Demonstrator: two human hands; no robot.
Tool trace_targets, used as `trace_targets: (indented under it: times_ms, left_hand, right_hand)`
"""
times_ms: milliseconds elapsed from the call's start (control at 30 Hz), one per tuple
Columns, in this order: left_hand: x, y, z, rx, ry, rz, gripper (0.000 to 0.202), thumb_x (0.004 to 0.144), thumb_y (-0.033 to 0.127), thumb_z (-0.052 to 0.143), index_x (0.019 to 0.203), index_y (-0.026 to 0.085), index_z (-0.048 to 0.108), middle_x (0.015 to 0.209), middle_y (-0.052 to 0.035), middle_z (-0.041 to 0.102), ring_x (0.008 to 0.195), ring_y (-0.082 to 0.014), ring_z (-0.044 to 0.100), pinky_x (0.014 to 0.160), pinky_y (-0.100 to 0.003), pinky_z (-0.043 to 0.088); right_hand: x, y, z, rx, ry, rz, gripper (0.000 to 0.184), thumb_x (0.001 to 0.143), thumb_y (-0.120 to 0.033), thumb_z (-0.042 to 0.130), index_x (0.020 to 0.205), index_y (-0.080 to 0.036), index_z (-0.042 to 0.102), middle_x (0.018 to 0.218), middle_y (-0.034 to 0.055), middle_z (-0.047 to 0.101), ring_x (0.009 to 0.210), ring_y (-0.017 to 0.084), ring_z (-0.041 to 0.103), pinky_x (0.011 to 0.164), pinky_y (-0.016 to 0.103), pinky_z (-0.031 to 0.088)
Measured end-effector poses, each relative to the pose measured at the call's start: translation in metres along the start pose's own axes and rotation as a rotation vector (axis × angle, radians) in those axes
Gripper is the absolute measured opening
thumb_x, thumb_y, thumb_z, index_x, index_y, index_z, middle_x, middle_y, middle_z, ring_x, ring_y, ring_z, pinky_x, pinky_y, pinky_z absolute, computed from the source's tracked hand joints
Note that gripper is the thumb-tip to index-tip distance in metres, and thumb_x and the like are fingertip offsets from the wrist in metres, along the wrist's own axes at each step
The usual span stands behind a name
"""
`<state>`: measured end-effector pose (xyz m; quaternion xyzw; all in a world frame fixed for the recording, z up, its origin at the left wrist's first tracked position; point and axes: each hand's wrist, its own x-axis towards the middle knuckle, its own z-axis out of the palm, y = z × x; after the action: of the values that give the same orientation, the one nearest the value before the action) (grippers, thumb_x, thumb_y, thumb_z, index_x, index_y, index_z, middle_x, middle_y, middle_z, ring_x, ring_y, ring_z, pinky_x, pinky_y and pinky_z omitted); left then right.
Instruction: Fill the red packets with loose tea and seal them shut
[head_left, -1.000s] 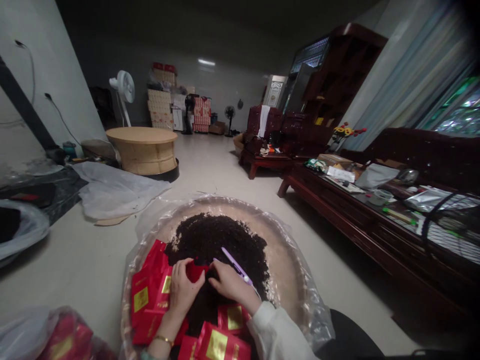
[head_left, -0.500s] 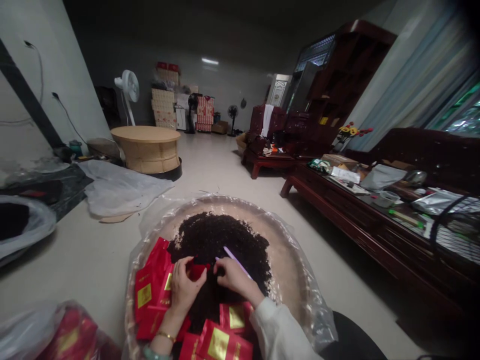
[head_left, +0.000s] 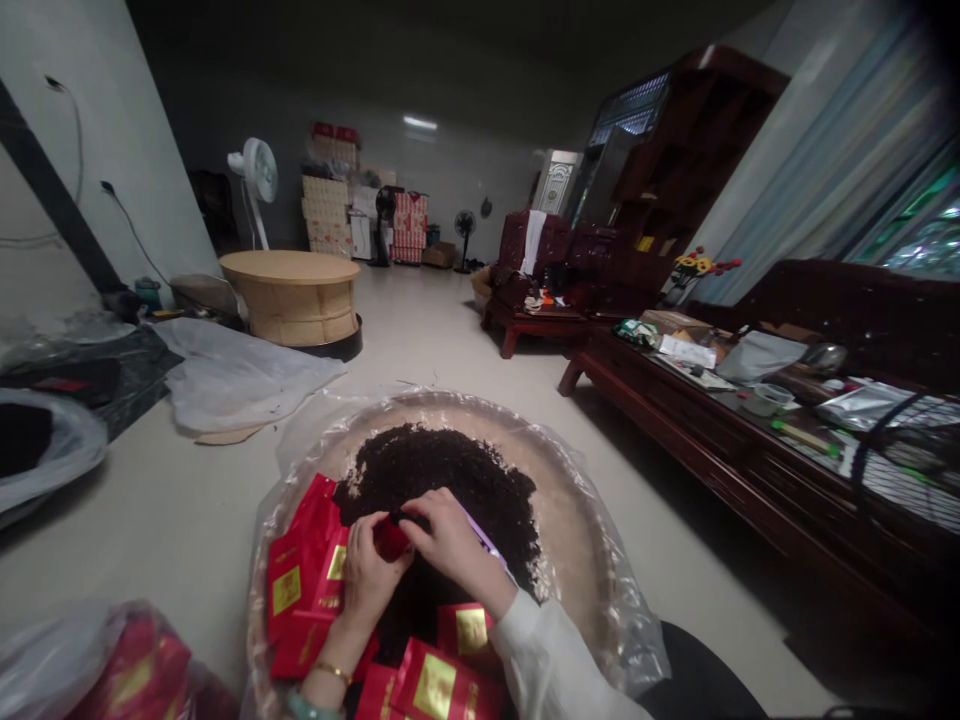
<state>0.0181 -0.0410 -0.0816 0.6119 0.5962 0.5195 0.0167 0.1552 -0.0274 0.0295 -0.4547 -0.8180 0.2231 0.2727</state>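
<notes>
My left hand [head_left: 369,572] is closed around a small red packet [head_left: 391,540], its mouth tipped up toward the heap. Fingers pinched, my right hand [head_left: 448,535] is at the packet's mouth, with a bit of dark loose leaves at the fingertips. Both hands are over a heap of dark loose leaves [head_left: 450,455] in a wide round tray [head_left: 577,520] lined with clear plastic. Behind my right hand, a long thin purple thing [head_left: 486,538] lies on the heap, partly hidden. Red packets with gold labels lie at the left [head_left: 300,570] and the near side [head_left: 450,685].
A clear bag of red packets [head_left: 139,665] stands at the lower left. Beyond it are a plastic-lined container of dark stuff [head_left: 67,455] and a plastic sheet [head_left: 240,370]. A round wooden stand [head_left: 300,295] is further back. A cluttered dark wooden table [head_left: 675,420] stretches along the right.
My right hand has moved left and slightly up, from over the heap to the packet's mouth. My left hand stays around the red packet.
</notes>
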Motion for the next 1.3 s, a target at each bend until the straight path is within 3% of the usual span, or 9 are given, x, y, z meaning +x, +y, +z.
trace_targets:
  times_ms: [133, 233, 467, 667, 767, 867, 967, 1167, 1300]
  left_hand:
    - [0.001, 0.005, 0.000, -0.062, -0.033, -0.019, 0.043, 0.068, 0.034, 0.067, 0.104, 0.017, 0.053, 0.094, -0.0106, 0.061, 0.088, -0.0264, 0.060, 0.078, -0.043, 0.051]
    - [0.005, 0.007, -0.005, -0.151, -0.110, -0.079, 0.056, 0.064, 0.038, 0.070, 0.112, 0.017, 0.053, 0.100, -0.0112, 0.063, 0.093, -0.0270, 0.061, 0.084, -0.045, 0.050]
    - [0.015, 0.014, -0.010, -0.529, -0.600, -0.454, 0.031, 0.066, 0.034, 0.067, 0.092, 0.017, 0.064, 0.091, -0.0067, 0.074, 0.086, -0.0255, 0.069, 0.079, -0.037, 0.054]
    - [0.013, 0.021, -0.008, -0.650, -0.734, -0.495, 0.039, 0.061, 0.027, 0.071, 0.097, 0.017, 0.062, 0.098, -0.0075, 0.073, 0.093, -0.0255, 0.067, 0.085, -0.036, 0.051]
    - [0.014, 0.025, -0.010, -0.729, -0.808, -0.575, 0.049, 0.058, 0.029, 0.076, 0.102, 0.015, 0.060, 0.101, -0.0099, 0.072, 0.091, -0.0259, 0.067, 0.083, -0.037, 0.052]
    - [0.014, 0.032, -0.013, -0.808, -0.930, -0.705, 0.043, 0.057, 0.034, 0.078, 0.090, 0.013, 0.061, 0.085, -0.0096, 0.074, 0.075, -0.0243, 0.069, 0.074, -0.037, 0.054]
    - [0.011, 0.039, -0.014, -0.846, -0.932, -0.791, 0.042, 0.056, 0.036, 0.080, 0.085, 0.013, 0.060, 0.075, -0.0074, 0.073, 0.067, -0.0222, 0.069, 0.069, -0.035, 0.054]
    - [0.001, 0.040, -0.009, -0.990, -0.937, -0.892, 0.059, 0.054, 0.035, 0.081, 0.103, 0.015, 0.055, 0.086, -0.0105, 0.073, 0.067, -0.0236, 0.070, 0.067, -0.036, 0.055]
    - [-0.001, 0.033, -0.006, -0.970, -0.840, -0.933, 0.052, 0.056, 0.034, 0.081, 0.098, 0.014, 0.056, 0.085, -0.0111, 0.073, 0.062, -0.0216, 0.069, 0.061, -0.033, 0.055]
  right_hand:
    - [-0.001, 0.013, 0.014, -0.090, -0.033, -0.031, 0.008, 0.080, -0.025, 0.064, 0.077, -0.017, 0.066, 0.081, 0.0049, 0.061, 0.084, 0.019, 0.049, 0.073, 0.029, 0.039]
    - [0.004, 0.030, 0.010, 0.081, 0.026, 0.037, 0.012, 0.083, -0.017, 0.057, 0.071, -0.016, 0.059, 0.073, 0.0006, 0.056, 0.071, 0.014, 0.048, 0.067, 0.025, 0.037]
    - [0.008, 0.064, -0.013, 0.407, 0.094, 0.148, 0.008, 0.079, -0.018, 0.055, 0.070, -0.017, 0.054, 0.067, -0.0037, 0.051, 0.061, 0.011, 0.046, 0.057, 0.021, 0.036]
    - [0.004, 0.062, -0.010, 0.363, 0.251, 0.131, 0.008, 0.070, -0.018, 0.066, 0.065, -0.017, 0.060, 0.079, 0.0011, 0.056, 0.072, 0.013, 0.053, 0.065, 0.023, 0.042]
    - [0.004, 0.056, -0.006, 0.438, 0.168, 0.149, 0.007, 0.073, -0.021, 0.066, 0.067, -0.017, 0.063, 0.071, -0.0003, 0.061, 0.067, 0.013, 0.056, 0.064, 0.023, 0.044]
    - [0.003, 0.050, -0.002, 0.475, 0.109, 0.175, 0.006, 0.076, -0.023, 0.063, 0.077, -0.018, 0.067, 0.071, -0.0008, 0.065, 0.065, 0.012, 0.058, 0.062, 0.022, 0.045]
    - [0.002, 0.049, 0.002, 0.339, 0.130, 0.204, 0.019, 0.077, -0.026, 0.064, 0.095, -0.019, 0.067, 0.071, -0.0015, 0.066, 0.062, 0.012, 0.057, 0.059, 0.021, 0.043]
    - [0.001, 0.056, 0.007, 0.200, 0.053, 0.223, 0.024, 0.086, -0.033, 0.055, 0.075, -0.018, 0.071, 0.071, 0.0010, 0.069, 0.065, 0.014, 0.060, 0.060, 0.021, 0.040]
    - [-0.008, 0.070, 0.003, -0.022, 0.120, 0.311, 0.027, 0.092, -0.031, 0.044, 0.096, -0.017, 0.067, 0.091, 0.0073, 0.069, 0.085, 0.019, 0.061, 0.075, 0.026, 0.042]
